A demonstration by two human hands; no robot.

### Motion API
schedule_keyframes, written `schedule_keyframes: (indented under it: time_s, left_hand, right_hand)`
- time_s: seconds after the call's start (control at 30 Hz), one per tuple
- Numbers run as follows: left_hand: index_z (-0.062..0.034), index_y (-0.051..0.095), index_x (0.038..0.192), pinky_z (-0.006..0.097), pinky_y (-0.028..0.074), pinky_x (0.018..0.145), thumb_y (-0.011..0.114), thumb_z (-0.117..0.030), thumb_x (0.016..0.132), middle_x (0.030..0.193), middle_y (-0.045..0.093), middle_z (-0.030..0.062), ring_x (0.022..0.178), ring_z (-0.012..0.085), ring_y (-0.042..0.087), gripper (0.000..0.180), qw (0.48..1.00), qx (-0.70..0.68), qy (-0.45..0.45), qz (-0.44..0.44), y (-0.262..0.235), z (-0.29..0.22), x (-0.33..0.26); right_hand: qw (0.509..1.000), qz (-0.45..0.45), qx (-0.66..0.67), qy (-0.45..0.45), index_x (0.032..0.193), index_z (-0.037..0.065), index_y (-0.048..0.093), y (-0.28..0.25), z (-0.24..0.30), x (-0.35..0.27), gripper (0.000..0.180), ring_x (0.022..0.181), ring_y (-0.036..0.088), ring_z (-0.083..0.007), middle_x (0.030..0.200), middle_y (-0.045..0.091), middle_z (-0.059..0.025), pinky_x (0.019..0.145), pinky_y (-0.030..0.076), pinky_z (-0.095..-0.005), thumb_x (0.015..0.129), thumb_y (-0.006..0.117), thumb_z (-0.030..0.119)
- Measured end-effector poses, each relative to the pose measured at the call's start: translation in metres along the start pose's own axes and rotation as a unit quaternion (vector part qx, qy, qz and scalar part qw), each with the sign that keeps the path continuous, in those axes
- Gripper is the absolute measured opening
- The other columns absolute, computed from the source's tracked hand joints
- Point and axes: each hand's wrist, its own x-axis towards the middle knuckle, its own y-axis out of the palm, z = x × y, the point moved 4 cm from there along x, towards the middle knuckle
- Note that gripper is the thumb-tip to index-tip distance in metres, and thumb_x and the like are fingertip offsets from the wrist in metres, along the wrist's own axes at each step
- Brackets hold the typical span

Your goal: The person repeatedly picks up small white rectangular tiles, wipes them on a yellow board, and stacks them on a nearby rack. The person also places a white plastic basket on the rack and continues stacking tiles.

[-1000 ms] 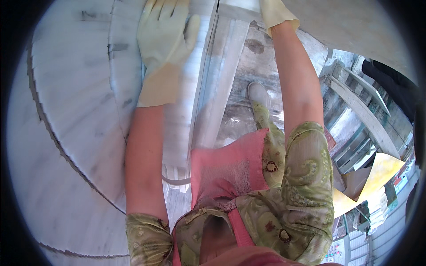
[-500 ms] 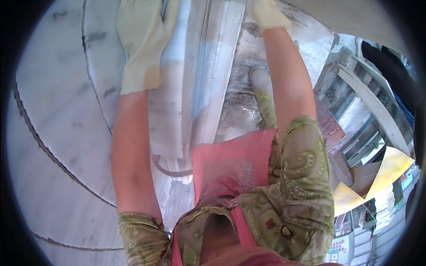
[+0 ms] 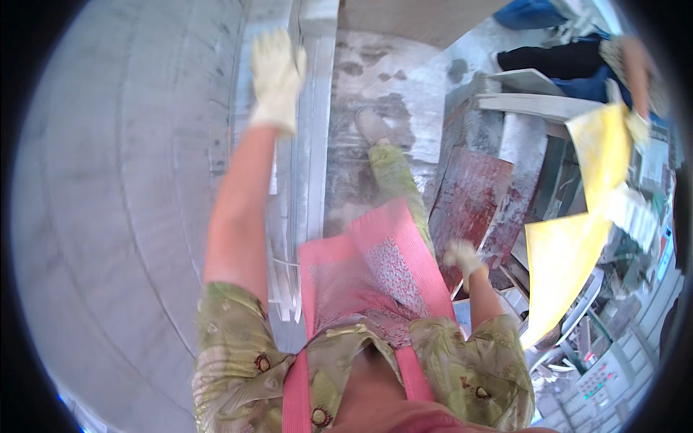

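A: What fills most of the view?

B: A broad grey stone slab (image 3: pixel 123 216), curving with the lens. Everything else sits to the right of it.

A: And just beside the slab?

B: A long pale metal rail (image 3: pixel 312 144) runs along its right edge, from the top of the view down toward the person's body. Right of the rail lies a wet, mottled grey floor (image 3: pixel 375 72), with the person's shoe (image 3: pixel 372 124) on it.

A: Farther from the slab?

B: A dusty red sheet (image 3: pixel 473 202) leaning among grey frames, then bright yellow sheets (image 3: pixel 570 252), well apart from the slab. Another person's sleeve and gloved hand (image 3: pixel 637 126) show at the far right.

A: The person's own hands?

B: The left hand (image 3: pixel 274 76), in a pale glove, is stretched out where the slab's edge meets the rail, fingers spread flat and not clenched; it looks pressed on the surface, grasping nothing. The right hand (image 3: pixel 462 256), also gloved, is low beside the red sheet, far from the slab. It is blurred, so I cannot tell whether it is closed or holds anything.
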Motion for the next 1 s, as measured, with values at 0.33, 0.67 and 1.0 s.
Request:
schedule_keyframes:
  time_s: [0.33, 0.67, 1.0]
  left_hand:
    - [-0.0064, 0.073, 0.111, 0.046, 0.052, 0.096, 0.062, -0.020, 0.096, 0.112, 0.071, 0.0192, 0.109, 0.0381, 0.066, 0.023, 0.879, -0.447, -0.142, 0.087, -0.139, -0.097, -0.490]
    - [-0.0012, 0.071, 0.083, 0.034, 0.050, 0.064, 0.066, -0.028, 0.096, 0.075, 0.070, 0.0101, 0.067, 0.0196, 0.065, 0.030, 0.814, -0.514, -0.160, 0.217, -0.185, -0.103, -0.499]
    - [-0.0056, 0.070, 0.080, 0.032, 0.040, 0.051, 0.056, -0.054, 0.102, 0.063, 0.061, 0.0022, 0.055, 0.0117, 0.051, 0.054, 0.704, -0.468, -0.041, 0.532, -0.272, -0.290, -0.516]
  right_hand:
    - [0.957, -0.067, 0.180, 0.218, 0.094, 0.008, 0.078, 0.310, -0.096, -0.275, 0.041, 0.093, 0.074, -0.0343, 0.096, 0.076, -0.0180, 0.083, 0.057, -0.0461, 0.087, 0.064, 0.045]
    - [0.927, -0.267, 0.116, 0.238, 0.093, 0.005, 0.077, 0.360, -0.109, -0.295, 0.042, 0.090, 0.073, -0.0373, 0.095, 0.075, -0.0210, 0.084, 0.056, -0.0468, 0.092, 0.059, 0.043]
    - [0.662, -0.435, 0.560, 0.244, 0.072, 0.003, 0.064, 0.332, -0.111, -0.421, 0.046, 0.049, 0.063, -0.0220, 0.061, 0.065, -0.0113, 0.050, 0.051, -0.0395, 0.101, 0.056, 0.039]
